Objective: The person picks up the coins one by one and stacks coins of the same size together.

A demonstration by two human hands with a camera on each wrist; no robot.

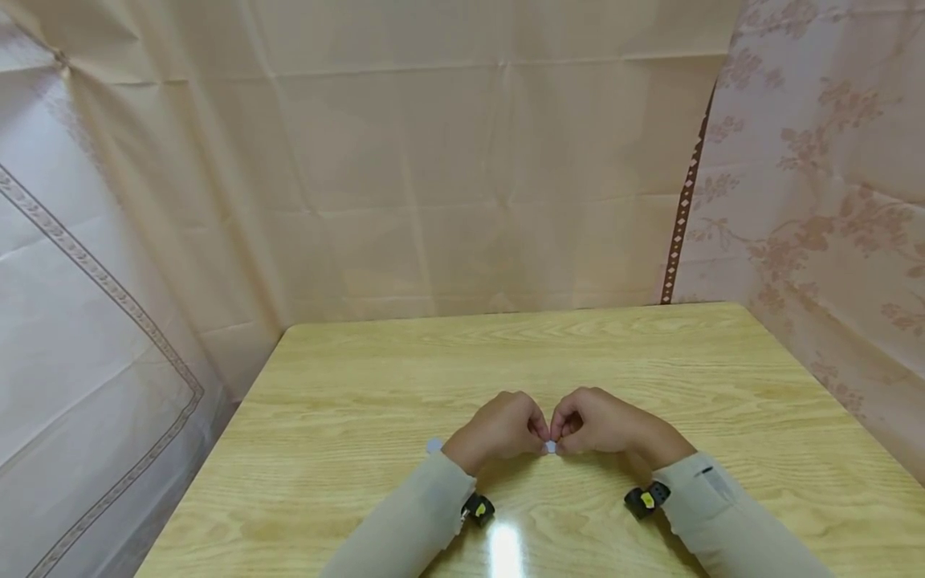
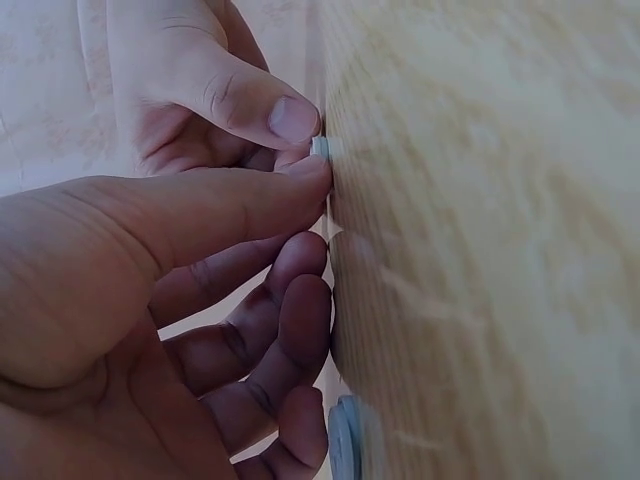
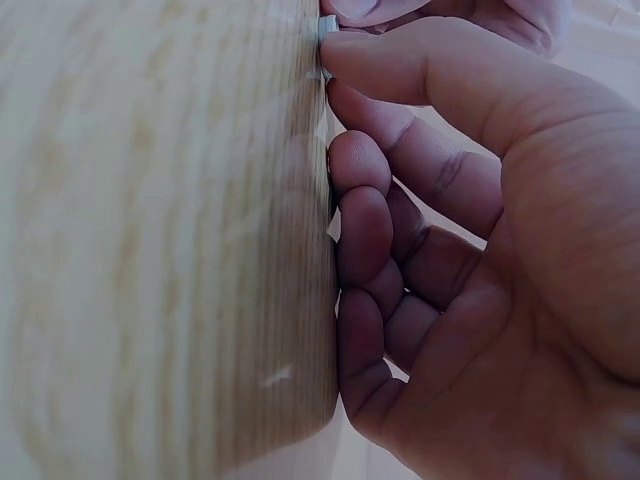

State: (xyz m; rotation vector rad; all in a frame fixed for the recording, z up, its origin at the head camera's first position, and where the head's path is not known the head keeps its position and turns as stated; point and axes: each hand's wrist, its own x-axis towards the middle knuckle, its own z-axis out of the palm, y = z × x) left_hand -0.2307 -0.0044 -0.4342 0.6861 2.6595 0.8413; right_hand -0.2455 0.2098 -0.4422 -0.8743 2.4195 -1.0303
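Both hands meet just above the tabletop, fingertips almost together. A small, flat, pale blue-white piece point(image 1: 552, 447) sits between them at table level. My left hand point(image 1: 500, 429) pinches its left side between thumb and index finger, while my right hand point(image 1: 605, 423) pinches the right side. In the left wrist view the edge of the pale piece point(image 2: 320, 147) shows between the two thumbs; most of it is covered by fingers. The other fingers of each hand curl loosely near the wood. A light blue round disc point(image 1: 433, 445) lies on the table beside the left wrist.
The light wood table point(image 1: 347, 377) has a glossy surface with a bright reflection near its front. Beige cloth point(image 1: 462, 185) hangs behind it, with patterned cloths on both sides. A black wrist device point(image 1: 478, 509) is strapped at the left cuff, another point(image 1: 646, 500) at the right.
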